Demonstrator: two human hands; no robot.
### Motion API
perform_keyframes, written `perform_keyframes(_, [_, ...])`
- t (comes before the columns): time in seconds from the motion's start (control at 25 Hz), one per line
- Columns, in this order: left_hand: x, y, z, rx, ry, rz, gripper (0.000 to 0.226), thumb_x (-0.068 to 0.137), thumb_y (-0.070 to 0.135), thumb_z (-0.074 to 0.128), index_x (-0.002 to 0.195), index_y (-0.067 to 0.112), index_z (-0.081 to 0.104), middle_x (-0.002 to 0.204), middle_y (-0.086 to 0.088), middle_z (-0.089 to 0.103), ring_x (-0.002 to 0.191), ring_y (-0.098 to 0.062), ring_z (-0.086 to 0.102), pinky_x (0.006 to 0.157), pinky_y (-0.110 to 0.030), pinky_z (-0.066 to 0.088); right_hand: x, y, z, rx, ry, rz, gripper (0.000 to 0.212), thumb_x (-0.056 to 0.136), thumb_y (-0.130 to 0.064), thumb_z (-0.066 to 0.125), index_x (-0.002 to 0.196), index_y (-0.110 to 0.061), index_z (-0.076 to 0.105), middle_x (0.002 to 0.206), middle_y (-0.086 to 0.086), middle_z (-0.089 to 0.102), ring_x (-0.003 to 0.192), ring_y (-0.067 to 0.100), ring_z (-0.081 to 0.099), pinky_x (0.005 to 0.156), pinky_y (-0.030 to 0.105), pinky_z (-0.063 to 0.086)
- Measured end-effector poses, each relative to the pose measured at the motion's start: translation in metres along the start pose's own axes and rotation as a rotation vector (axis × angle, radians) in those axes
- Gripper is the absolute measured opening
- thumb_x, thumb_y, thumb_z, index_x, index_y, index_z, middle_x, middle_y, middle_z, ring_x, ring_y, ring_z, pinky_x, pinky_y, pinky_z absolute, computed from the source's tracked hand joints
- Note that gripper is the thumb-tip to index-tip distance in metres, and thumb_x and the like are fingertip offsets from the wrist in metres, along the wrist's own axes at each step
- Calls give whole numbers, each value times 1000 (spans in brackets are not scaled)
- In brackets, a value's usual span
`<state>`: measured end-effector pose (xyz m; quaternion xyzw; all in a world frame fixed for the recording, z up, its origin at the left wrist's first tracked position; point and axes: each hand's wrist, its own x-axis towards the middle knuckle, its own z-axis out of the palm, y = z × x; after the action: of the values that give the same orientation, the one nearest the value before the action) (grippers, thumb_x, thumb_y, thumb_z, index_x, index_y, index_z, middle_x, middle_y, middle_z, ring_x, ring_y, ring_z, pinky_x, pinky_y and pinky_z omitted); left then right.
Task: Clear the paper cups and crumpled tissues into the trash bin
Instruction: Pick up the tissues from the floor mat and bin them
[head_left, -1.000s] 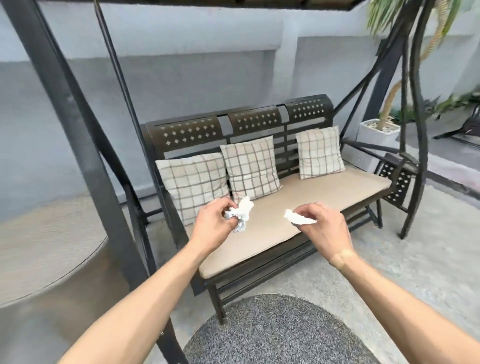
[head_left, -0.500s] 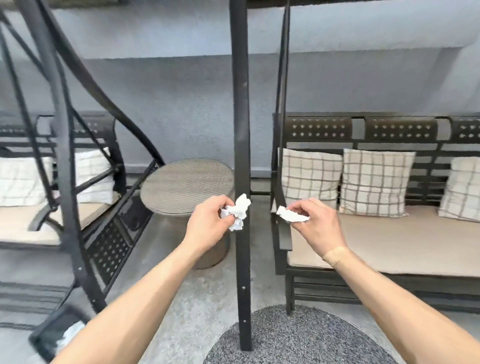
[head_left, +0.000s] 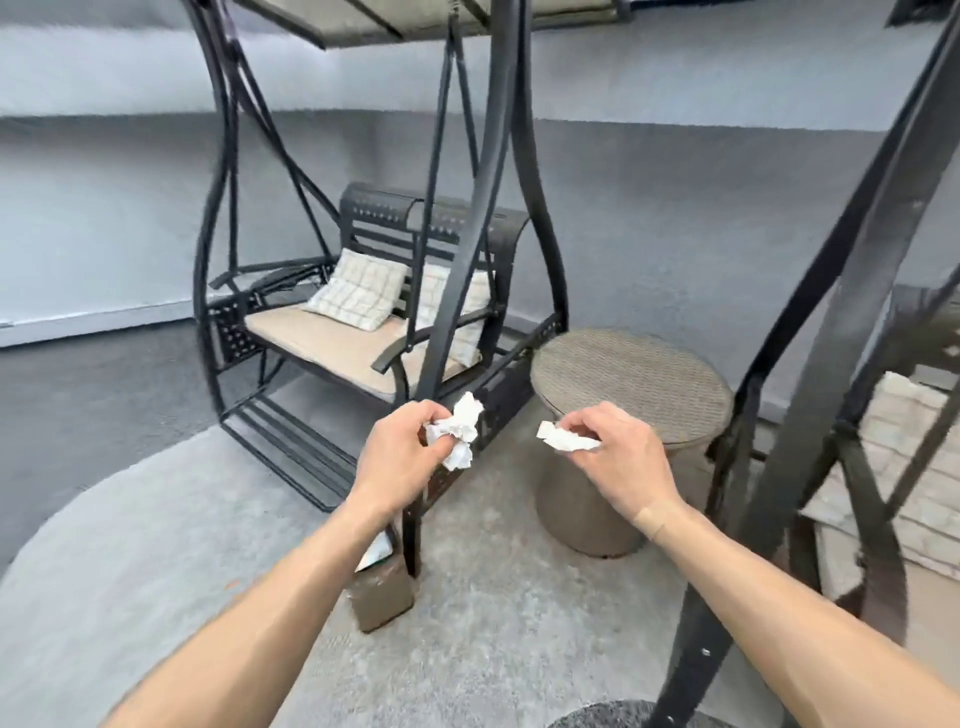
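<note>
Crumpled tissues (head_left: 460, 431) above brown bin (head_left: 382, 592), white scrap inside

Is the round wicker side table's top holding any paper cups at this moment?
No: the round wicker side table shows only its bare woven top, while each hand holds a crumpled white tissue in front of it.

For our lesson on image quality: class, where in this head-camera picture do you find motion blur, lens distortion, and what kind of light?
Head view: the dark metal swing post at right is smeared by motion blur; the grey wall's edges bow, wide-angle distortion; light is soft and even, without glare; the left hand and its crumpled white tissue stay fairly sharp.
</note>
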<state>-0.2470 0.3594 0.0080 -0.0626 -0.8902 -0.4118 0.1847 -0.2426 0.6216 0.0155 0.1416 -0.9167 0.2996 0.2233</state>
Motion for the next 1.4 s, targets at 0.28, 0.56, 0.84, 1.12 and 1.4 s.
perform_keyframes(0.28, [1, -106, -108, 115, 125, -136, 14, 77, 24, 69, 87, 34, 65, 85, 14, 66, 74, -7, 58, 69, -32, 46, 56, -92, 115, 90, -118, -131, 20, 75, -21, 79, 91, -28, 71, 90, -7, 65, 81, 18, 64, 69, 38, 52])
perform_keyframes(0.56, [28, -171, -136, 157, 166, -244, 11, 80, 27, 73, 90, 30, 68, 92, 15, 67, 85, -8, 59, 78, -35, 49, 118, -121, 198, 144, -220, -176, 19, 76, -25, 77, 90, -34, 69, 87, -14, 62, 80, 11, 61, 69, 36, 51])
perform_keyframes(0.84, [117, -224, -133, 196, 221, -325, 10, 82, 29, 72, 91, 30, 68, 93, 17, 67, 84, -7, 59, 79, -38, 50, 226, -105, 279, 170, -271, -255, 21, 77, -23, 76, 93, -34, 68, 91, -16, 63, 82, 10, 60, 69, 34, 51])
perform_keyframes(1.12, [207, -254, -122, 209, 261, -402, 9, 81, 26, 72, 90, 29, 69, 89, 15, 68, 82, -8, 59, 77, -38, 50, 331, -88, 338, 208, -347, -288, 21, 76, -22, 77, 93, -33, 69, 87, -17, 59, 79, 12, 59, 64, 33, 49])
perform_keyframes(1.4, [253, -312, -126, 221, 238, -478, 10, 83, 24, 70, 92, 28, 69, 90, 13, 66, 81, -9, 58, 75, -39, 50, 377, -95, 411, 214, -426, -337, 22, 74, -18, 76, 92, -30, 70, 90, -13, 64, 79, 13, 61, 65, 33, 50])
